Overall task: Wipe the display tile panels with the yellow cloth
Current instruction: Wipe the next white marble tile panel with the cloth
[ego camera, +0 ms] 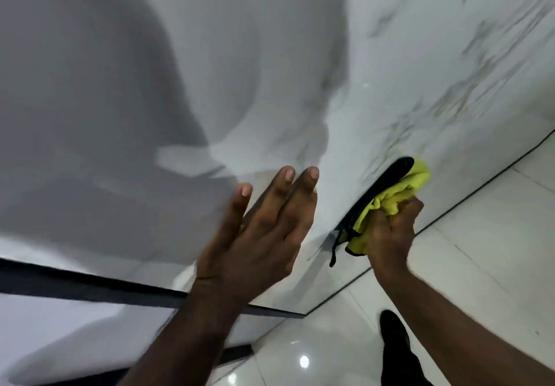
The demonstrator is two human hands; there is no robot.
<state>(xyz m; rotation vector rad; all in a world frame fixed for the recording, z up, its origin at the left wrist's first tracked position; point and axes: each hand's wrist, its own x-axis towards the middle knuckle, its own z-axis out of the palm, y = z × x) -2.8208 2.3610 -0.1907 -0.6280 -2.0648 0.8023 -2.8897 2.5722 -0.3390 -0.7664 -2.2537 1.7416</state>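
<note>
Left hand (pixel 261 235) raised flat with fingers straight and close together, right hand (pixel 390 232) clenched round a bunched yellow cloth (pixel 396 193): a person wipes a white, grey-veined display tile panel (pixel 420 70) in a showroom. The cloth, trimmed in black with a loose black thread hanging below it, is pressed to the lower part of the panel, near its dark bottom edge and just above the glossy white floor (pixel 480 265). The open left hand hovers in front of the same panel, to the left of the cloth; motion blur makes it impossible to say whether the palm touches the surface or merely steadies near it. A dark shoe (pixel 393 334) stands on the floor beneath the right forearm, and a dark strip (pixel 90 283) runs along the panel's foot on the left, where the person's shadow falls across the tile.

Wiping appears to be under way, not just starting or finishing: cloth is in contact and the grip is firm. No smear, dust line or wet track marks off cleaned tile from uncleaned, so how much of this panel is done cannot be read. With the cloth low on the panel, the work seems to be on its bottom stretch; the shadowed left side and any other panels may remain to be wiped
</note>
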